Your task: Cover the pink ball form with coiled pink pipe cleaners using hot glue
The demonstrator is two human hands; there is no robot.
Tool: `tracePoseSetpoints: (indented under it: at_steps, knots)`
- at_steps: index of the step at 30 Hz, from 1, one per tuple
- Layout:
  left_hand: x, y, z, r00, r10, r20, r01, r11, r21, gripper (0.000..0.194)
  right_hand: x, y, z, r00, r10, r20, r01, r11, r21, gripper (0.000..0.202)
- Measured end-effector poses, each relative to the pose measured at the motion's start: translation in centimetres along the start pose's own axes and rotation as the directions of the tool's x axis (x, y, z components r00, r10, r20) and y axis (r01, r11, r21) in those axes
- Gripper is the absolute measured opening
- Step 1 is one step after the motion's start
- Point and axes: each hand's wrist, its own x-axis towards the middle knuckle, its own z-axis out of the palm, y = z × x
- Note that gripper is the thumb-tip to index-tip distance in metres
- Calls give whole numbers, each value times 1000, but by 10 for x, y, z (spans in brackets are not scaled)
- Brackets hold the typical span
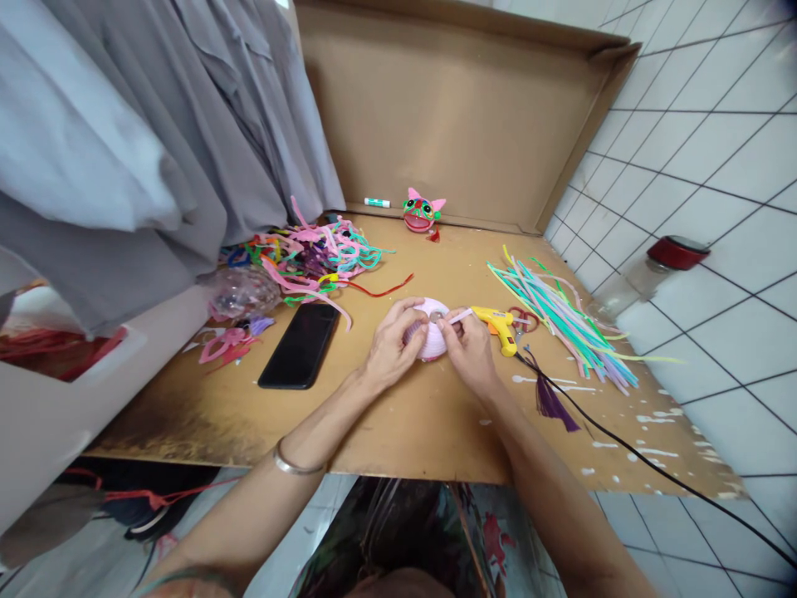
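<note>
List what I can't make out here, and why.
Head view, all of it:
- Left side of the pink round piece: covered by the left hand.
- Near end of the pale strip: behind the right hand's fingers.
- Printing on the green-and-white tube: too small.
- Black cord's far end: cut off by the right edge.

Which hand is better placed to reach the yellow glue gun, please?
Probably the right hand: the yellow glue gun lies just beside it. The left hand is farther off, holding the pink round piece. The right may need to put down the pale strip first.
</note>
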Motion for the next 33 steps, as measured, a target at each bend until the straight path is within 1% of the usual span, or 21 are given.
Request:
tracePoseSetpoints:
  at_steps: [3,7,9,14,21,23,27,33]
  knots:
    - [0,0,0,1000,3,-6,-3,1000,21,16,0,1,0,1000,2,-2,-2,1000,7,14]
    - [0,1,0,999,15,-37,-10,990,142,14,1,1,1,1000,-2,-7,2,1000,0,13]
    - [0,1,0,999,28,-45,-20,986,163,14,1,1,1,1000,-5,-11,5,1000,0,14]
    - [0,2,0,997,68,-35,-64,991,114,16,0,1,1,1000,-6,-18,6,1000,3,14]
    - [-3,1,0,994,108,2,-106,975,196,18,0,1,2,1000,-3,-17,3,1000,-1,13]
    - [-3,2,1,992,122,32,-126,965,230,17,0,2,2,1000,-2,-24,2,1000,-6,13]
    - [-6,4,4,986,135,98,-158,946,283,38,0,3,3,999,5,-39,-6,1000,-16,12]
    - [-10,0,10,987,144,76,-161,929,335,52,-1,2,5,998,17,-68,-19,999,-29,12]
